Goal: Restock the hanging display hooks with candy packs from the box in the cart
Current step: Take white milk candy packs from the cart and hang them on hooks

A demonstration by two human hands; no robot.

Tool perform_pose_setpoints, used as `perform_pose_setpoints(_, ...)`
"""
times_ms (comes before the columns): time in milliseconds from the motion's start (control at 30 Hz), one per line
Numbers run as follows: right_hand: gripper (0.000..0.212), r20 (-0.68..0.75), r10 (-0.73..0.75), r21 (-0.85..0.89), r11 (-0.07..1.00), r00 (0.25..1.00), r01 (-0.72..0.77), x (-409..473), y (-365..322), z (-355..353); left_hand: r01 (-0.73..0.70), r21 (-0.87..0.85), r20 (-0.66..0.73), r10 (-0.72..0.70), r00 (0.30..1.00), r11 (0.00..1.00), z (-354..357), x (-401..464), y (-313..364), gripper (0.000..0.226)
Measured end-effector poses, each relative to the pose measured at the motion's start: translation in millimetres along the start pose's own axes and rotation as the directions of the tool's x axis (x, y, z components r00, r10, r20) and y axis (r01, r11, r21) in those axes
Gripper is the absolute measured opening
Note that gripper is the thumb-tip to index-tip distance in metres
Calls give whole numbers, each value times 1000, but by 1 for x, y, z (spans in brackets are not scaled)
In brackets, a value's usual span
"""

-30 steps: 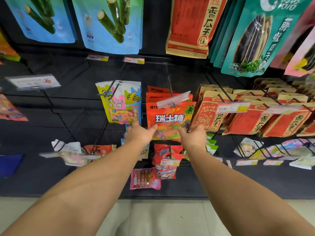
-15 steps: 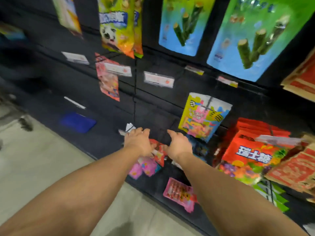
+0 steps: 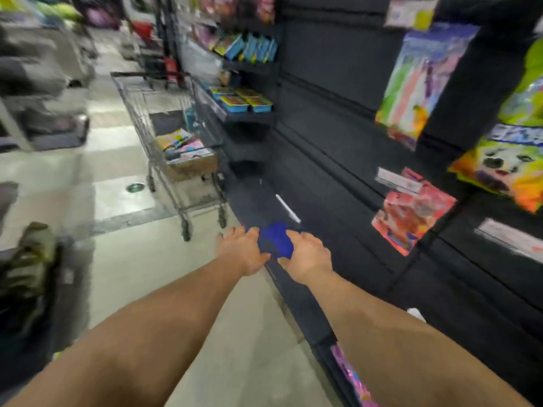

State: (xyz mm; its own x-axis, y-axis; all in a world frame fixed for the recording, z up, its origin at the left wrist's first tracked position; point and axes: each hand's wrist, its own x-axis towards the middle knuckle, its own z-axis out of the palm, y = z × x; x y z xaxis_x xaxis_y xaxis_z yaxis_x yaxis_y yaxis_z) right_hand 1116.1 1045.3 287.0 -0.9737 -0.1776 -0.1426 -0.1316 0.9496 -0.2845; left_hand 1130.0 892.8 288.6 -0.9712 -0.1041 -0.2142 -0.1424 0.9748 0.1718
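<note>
While both arms reach forward over the floor (image 3: 235, 333), the left hand (image 3: 242, 251) and right hand (image 3: 308, 255) hang side by side, palms down, fingers loosely spread and relaxed, holding nothing. Frame is motion-blurred, so fine detail is soft. Between and just beyond the hands sits a blue object (image 3: 276, 237) on the dark base ledge (image 3: 258, 201) of the display; can't tell what it is, or whether either hand touches it. Cart (image 3: 176, 136), a wire shopping trolley, stands on the floor ahead-left of the hands, alongside the shelving and well apart from them. Inside it, a brown cardboard box (image 3: 191, 167) with colourful candy packs (image 3: 180, 142) lying on top. Dark slatted display wall (image 3: 338, 113) runs along the right. Hanging on it: a red pack (image 3: 411, 218) with a white price tag (image 3: 399, 179) just above it, a tall pastel pack (image 3: 423, 80) higher up, and a green-and-orange pack (image 3: 505, 168) at the right edge. A thin white strip (image 3: 288, 208) lies on the ledge past the blue object. Pink packs (image 3: 352, 377) show low at the display foot under the right forearm. Farther back, shelves (image 3: 244, 104) carry blue-edged boxes. A round drain cover (image 3: 135, 188) sits in the floor left of the cart.
</note>
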Motion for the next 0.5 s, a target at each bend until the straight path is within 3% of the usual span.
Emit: perform_pose_setpoints(500,57,183,-356,-58,927,916,371,215,-204,50,338,-40,-10,-338,941,940,-43,146,-199,72)
